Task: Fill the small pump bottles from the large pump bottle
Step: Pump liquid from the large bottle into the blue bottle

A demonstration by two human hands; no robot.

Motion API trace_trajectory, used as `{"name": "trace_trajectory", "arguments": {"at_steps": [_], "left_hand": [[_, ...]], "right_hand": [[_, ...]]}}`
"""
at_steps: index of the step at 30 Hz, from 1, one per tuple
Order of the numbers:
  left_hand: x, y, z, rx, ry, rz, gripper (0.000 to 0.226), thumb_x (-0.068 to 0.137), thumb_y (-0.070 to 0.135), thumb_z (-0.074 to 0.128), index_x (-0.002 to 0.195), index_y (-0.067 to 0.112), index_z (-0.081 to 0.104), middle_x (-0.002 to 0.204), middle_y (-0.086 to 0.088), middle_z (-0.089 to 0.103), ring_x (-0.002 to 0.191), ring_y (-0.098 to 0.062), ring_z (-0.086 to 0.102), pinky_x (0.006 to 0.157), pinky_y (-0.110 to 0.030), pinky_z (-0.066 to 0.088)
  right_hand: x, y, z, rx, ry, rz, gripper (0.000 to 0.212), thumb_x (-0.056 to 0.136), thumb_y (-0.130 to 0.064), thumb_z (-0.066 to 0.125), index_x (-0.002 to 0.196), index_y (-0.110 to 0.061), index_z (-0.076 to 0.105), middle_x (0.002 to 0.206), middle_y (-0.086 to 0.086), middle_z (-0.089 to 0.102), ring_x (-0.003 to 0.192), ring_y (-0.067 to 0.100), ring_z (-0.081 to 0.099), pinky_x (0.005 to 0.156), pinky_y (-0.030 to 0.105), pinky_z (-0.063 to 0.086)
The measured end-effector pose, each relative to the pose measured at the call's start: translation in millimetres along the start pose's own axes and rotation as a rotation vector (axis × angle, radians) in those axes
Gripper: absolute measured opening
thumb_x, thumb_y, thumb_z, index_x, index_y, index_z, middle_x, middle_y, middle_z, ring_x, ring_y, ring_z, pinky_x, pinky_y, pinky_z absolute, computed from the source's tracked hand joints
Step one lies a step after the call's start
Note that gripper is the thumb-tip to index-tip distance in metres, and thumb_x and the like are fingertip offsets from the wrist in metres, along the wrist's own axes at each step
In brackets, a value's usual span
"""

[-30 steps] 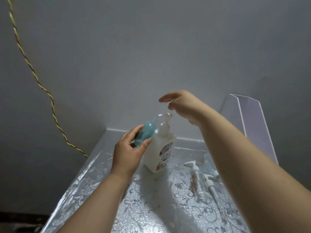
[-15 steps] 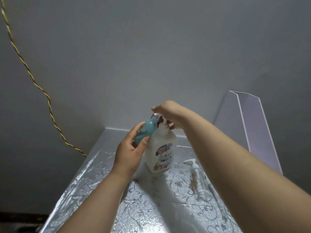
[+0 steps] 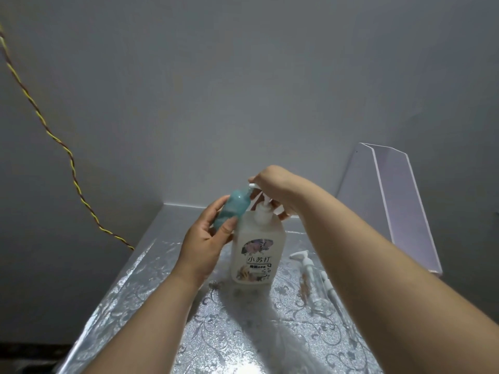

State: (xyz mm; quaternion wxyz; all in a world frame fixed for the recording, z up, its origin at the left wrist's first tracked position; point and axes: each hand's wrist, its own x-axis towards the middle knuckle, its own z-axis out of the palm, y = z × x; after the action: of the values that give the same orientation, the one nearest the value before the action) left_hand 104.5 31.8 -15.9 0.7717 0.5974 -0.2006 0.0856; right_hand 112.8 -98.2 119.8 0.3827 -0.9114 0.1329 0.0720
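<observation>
My left hand (image 3: 205, 247) grips the teal small bottle (image 3: 230, 209) against the spout (image 3: 253, 186) of the large pump bottle (image 3: 258, 238), mid-tabletop (image 3: 135, 292). My right hand (image 3: 272, 184) curls its fingers over the pump (image 3: 263, 209). If the mouth is misaligned, a press could spill soap.

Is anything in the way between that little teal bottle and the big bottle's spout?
Nothing visible. The left hand holds the teal bottle tilted, its neck right at the spout of the large pump bottle, while the right hand holds the pump from above. Contact is unclear.
</observation>
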Motion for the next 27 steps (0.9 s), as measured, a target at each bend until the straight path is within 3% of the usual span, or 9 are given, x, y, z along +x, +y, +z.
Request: {"name": "trace_trajectory", "arguments": {"at_steps": [5,7,10,12,14,17,19,23,27], "left_hand": [[0,1,-1,0.012,0.001,0.018,0.039,0.077,0.036,0.068,0.113,0.048,0.06,0.118,0.009,0.066,0.107,-0.017,0.065,0.091,-0.045,0.054],[0,2,-1,0.044,-0.012,0.052,0.037,0.078,0.043,0.073,0.112,0.052,0.061,0.117,0.012,0.066,0.11,-0.014,0.063,0.092,-0.042,0.052],[0,5,-2,0.103,0.001,0.111,0.037,0.078,0.04,0.071,0.111,0.053,0.06,0.115,0.014,0.066,0.107,-0.007,0.062,0.089,-0.026,0.05],[0,7,-3,0.095,0.051,0.135,0.037,0.078,0.034,0.073,0.112,0.044,0.059,0.111,0.011,0.066,0.101,-0.005,0.063,0.083,-0.018,0.049],[2,7,-4,0.04,0.106,0.142,0.038,0.075,0.03,0.074,0.109,0.034,0.058,0.107,0.007,0.066,0.095,-0.006,0.064,0.08,-0.017,0.049],[2,8,-4,-0.035,0.144,0.14,0.037,0.071,0.024,0.072,0.104,0.028,0.055,0.1,0.004,0.065,0.088,-0.009,0.064,0.076,-0.016,0.05],[1,9,-2,-0.08,0.145,0.141,0.038,0.072,0.021,0.069,0.106,0.027,0.054,0.099,0.003,0.064,0.085,-0.01,0.064,0.073,-0.016,0.05],[-1,11,0,-0.1,0.107,0.165,0.043,0.079,0.022,0.068,0.118,0.028,0.053,0.104,0.004,0.064,0.082,-0.005,0.064,0.074,-0.014,0.049],[2,10,-1,-0.117,0.068,0.179,0.052,0.079,0.04,0.07,0.127,0.04,0.049,0.116,0.002,0.061,0.089,-0.005,0.062,0.078,-0.016,0.048]], "right_hand": [[-3,-4,1,-0.077,0.01,-0.009,0.033,0.094,-0.019,0.04,0.096,-0.006,0.069,0.117,0.021,0.063,0.102,0.032,0.058,0.096,0.05,0.045],[-4,-6,2,-0.102,0.019,-0.027,0.028,0.096,-0.017,0.041,0.096,-0.007,0.067,0.119,0.023,0.063,0.093,0.03,0.055,0.095,0.05,0.046],[-2,-5,3,-0.111,0.043,-0.071,0.03,0.096,-0.015,0.039,0.102,-0.004,0.066,0.113,0.025,0.066,0.08,0.027,0.05,0.08,0.041,0.048],[-2,-3,5,-0.136,0.054,-0.113,0.032,0.094,-0.007,0.037,0.105,0.0,0.066,0.09,0.021,0.065,0.067,0.024,0.048,0.064,0.027,0.043],[-4,-1,8,-0.171,0.068,-0.128,0.031,0.092,0.0,0.035,0.083,-0.004,0.063,0.068,0.01,0.053,0.053,0.019,0.039,0.05,0.022,0.032],[-4,0,13,-0.133,0.066,-0.159,0.034,0.093,0.001,0.034,0.094,0.0,0.068,0.077,0.01,0.055,0.063,0.023,0.042,0.053,0.027,0.03],[-4,1,12,-0.107,0.054,-0.166,0.038,0.096,-0.003,0.033,0.115,0.001,0.065,0.091,0.014,0.059,0.07,0.023,0.045,0.054,0.026,0.032],[-12,2,0,-0.106,0.026,-0.139,0.039,0.1,-0.035,0.039,0.08,-0.012,0.062,0.084,0.011,0.05,0.074,0.023,0.044,0.067,0.029,0.036],[-9,-3,-4,-0.127,-0.002,-0.133,0.046,0.099,-0.044,0.035,0.116,-0.008,0.057,0.09,0.011,0.053,0.078,0.025,0.048,0.072,0.035,0.04]]}}
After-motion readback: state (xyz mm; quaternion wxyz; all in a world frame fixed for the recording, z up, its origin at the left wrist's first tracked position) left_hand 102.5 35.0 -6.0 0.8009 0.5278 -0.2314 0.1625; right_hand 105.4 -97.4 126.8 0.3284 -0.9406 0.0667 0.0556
